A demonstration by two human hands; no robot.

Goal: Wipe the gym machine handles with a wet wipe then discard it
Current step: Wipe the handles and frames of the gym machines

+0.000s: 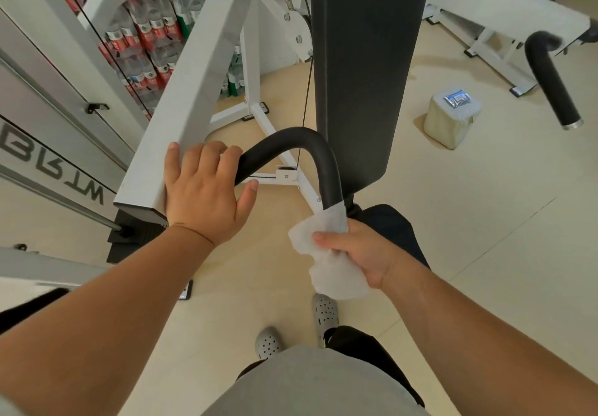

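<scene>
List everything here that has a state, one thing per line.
left hand: holds near handle's upper end
right hand: grips wet wipe
wet wipe: crumpled, wrapped round near handle's lower end
far handle: bare, untouched
packet: lies on wrapped block on floor

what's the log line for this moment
wiping | right hand: wet wipe around curved handle | left hand: holds handle's other end

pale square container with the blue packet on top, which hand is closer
Right. The right hand, gripping the white wet wipe on the curved black foam handle, sits below-left of the pale square container; the left hand grips the handle's other end, farther left.
</scene>
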